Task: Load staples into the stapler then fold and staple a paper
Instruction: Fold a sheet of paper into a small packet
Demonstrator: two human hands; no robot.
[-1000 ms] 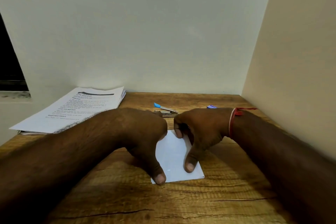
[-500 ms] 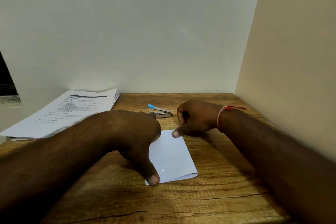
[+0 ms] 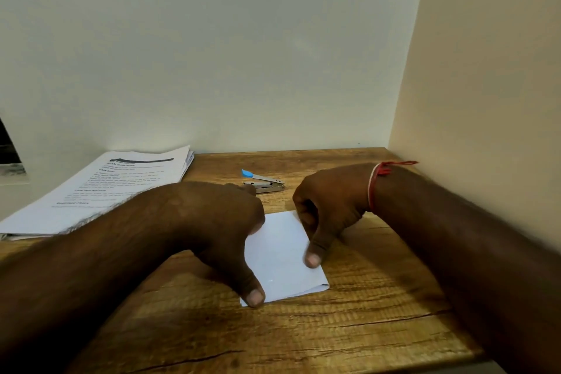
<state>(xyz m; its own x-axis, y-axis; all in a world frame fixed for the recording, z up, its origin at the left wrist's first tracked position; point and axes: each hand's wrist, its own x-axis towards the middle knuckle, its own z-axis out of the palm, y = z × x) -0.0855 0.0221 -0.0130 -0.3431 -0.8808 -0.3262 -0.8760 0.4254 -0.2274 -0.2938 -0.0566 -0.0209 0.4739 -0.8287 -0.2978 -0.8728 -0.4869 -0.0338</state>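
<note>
Wood-grain tabletop is spread across the lower frame. At centre, the folded paper is pressed flat by two thumbs: the left hand at its near-left corner, the right hand at its right edge, other fingers curled, nothing gripped. Behind the hands the stapler is laid; printed sheets are stacked at left.
</note>
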